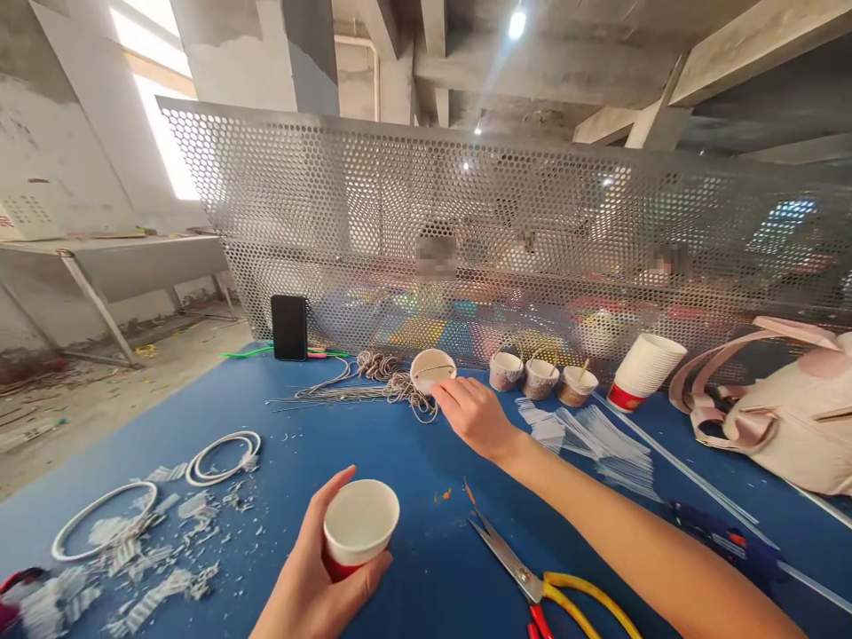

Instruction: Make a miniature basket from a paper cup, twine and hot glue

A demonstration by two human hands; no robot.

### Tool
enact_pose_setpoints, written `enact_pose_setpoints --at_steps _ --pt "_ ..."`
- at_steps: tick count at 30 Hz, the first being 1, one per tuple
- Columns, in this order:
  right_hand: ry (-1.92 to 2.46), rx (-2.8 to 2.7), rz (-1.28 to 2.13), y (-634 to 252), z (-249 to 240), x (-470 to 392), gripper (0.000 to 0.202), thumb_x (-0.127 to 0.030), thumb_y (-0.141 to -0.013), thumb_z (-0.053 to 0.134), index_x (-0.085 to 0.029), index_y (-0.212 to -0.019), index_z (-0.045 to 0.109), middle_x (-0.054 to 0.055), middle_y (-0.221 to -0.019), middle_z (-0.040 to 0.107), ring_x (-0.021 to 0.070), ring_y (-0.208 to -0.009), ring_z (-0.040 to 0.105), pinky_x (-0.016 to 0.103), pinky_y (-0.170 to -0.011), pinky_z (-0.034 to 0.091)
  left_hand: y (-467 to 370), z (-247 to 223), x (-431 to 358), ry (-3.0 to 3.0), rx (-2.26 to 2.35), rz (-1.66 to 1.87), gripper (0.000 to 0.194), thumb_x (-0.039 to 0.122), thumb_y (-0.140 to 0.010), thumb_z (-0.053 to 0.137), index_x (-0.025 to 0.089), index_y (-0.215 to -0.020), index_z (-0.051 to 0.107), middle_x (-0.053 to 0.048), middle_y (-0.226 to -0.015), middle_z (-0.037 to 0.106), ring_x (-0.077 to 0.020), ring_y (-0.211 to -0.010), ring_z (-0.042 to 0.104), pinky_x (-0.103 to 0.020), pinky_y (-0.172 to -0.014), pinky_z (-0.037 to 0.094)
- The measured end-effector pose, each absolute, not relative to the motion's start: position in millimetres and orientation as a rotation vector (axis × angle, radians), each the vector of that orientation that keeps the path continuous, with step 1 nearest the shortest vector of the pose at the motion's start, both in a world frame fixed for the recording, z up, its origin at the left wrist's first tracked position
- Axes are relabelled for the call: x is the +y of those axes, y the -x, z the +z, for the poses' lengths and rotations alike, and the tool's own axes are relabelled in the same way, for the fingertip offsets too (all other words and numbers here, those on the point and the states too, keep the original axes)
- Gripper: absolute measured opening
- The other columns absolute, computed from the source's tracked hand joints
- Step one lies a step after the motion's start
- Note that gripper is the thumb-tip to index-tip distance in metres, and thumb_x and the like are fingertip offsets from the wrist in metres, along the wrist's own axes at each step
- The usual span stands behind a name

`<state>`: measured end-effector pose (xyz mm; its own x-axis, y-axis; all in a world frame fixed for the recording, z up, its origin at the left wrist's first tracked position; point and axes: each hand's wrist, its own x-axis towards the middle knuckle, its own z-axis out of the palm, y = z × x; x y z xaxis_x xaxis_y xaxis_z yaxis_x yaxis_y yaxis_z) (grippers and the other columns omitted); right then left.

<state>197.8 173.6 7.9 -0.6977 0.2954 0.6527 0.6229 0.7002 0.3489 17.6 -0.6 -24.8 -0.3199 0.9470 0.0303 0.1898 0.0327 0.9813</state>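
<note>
My left hand (333,555) is wrapped round a red-and-white paper cup (361,515) held upright, its white inside facing me. Farther back, my right hand (476,415) pinches the lower edge of a small cup (431,366), which is tilted with its opening toward me and has a thin cord or stick across its mouth. Beside that cup lie bundles of grey-brown cord (399,388). Between and below my hands rest scissors (525,577) with yellow and red handles, blades apart. My right fingertips are partly hidden.
Small cord-wrapped cups (541,380) stand at the back, left of a stack of paper cups (645,368). Nearby are white strips (599,444), a glue gun (722,537) and a pink bag (792,408). White rings (223,457) and scraps lie left; a phone (288,328) leans against the perforated metal screen (373,195).
</note>
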Motion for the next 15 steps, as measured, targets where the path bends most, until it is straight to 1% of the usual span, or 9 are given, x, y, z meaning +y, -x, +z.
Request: enact_pose_setpoints --at_steps 3,6,11,15 --pt "0.596 -2.298 -0.807 -190 10 160 0.02 -0.008 -0.094 0.043 -0.012 -0.092 0.063 0.005 -0.076 0.063 0.0146 -0.065 0.054 0.03 -0.059 0.038 -18 -23 -1 -1.225 1.638 1.361 0.075 0.044 -0.063 0.067 0.018 -0.128 0.04 -0.005 -0.089 0.067 -0.0199 -0.075 0.065 -0.029 -0.076 0.053" --pt "0.542 -2.271 -0.833 -186 11 150 0.018 -0.008 -0.093 0.045 -0.011 -0.095 0.063 0.005 -0.075 0.064 0.0144 -0.064 0.054 0.029 -0.058 0.039 -19 -21 -2 -1.246 1.645 1.351 0.072 0.041 -0.064 0.066 0.017 -0.127 0.041 -0.004 -0.088 0.066 -0.0193 -0.075 0.064 -0.029 -0.078 0.051" --pt "0.511 -2.251 -0.868 -185 11 143 0.018 -0.006 -0.091 0.047 -0.009 -0.097 0.063 0.004 -0.071 0.063 0.0141 -0.061 0.054 0.029 -0.055 0.039 -22 -18 -4 -1.217 1.659 1.332 0.072 0.041 -0.063 0.065 0.018 -0.126 0.042 -0.003 -0.085 0.066 -0.0185 -0.071 0.062 -0.028 -0.073 0.051" --pt "0.528 -2.236 -0.887 -187 10 144 0.019 -0.007 -0.092 0.046 -0.01 -0.094 0.064 0.004 -0.069 0.063 0.0137 -0.06 0.053 0.029 -0.054 0.039 -23 -19 -4 -1.201 1.656 1.335 0.071 0.042 -0.063 0.065 0.018 -0.126 0.042 -0.003 -0.084 0.066 -0.0185 -0.071 0.062 -0.027 -0.073 0.05"
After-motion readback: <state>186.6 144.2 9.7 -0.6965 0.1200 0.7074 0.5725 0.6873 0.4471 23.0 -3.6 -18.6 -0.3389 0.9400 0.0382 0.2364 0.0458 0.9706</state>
